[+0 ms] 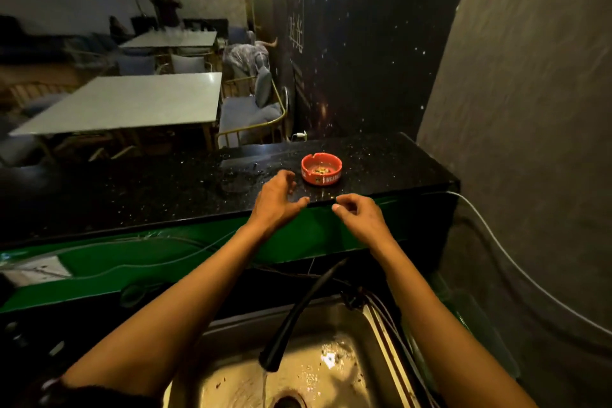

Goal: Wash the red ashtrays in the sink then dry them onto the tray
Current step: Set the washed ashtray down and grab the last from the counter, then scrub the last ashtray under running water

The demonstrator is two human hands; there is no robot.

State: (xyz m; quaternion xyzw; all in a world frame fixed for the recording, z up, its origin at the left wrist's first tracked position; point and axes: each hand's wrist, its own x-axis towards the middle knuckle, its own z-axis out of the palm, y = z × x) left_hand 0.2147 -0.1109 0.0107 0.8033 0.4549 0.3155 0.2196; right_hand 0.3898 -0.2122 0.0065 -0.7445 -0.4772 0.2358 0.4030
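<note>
Black counter (pixel 165 195): ashtray (pixel 321 168) seemingly beyond left hand (pixel 276 197).

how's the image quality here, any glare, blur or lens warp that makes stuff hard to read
Head view: dim overall, though the red ashtray on the black counter reads sharply; glare blows out wet patches of the sink floor; the dining tables behind look soft and smeared; wide-angle warp bows the counter edge and stretches both forearms; the left hand and right hand are lit well enough to see they hold nothing.
</note>
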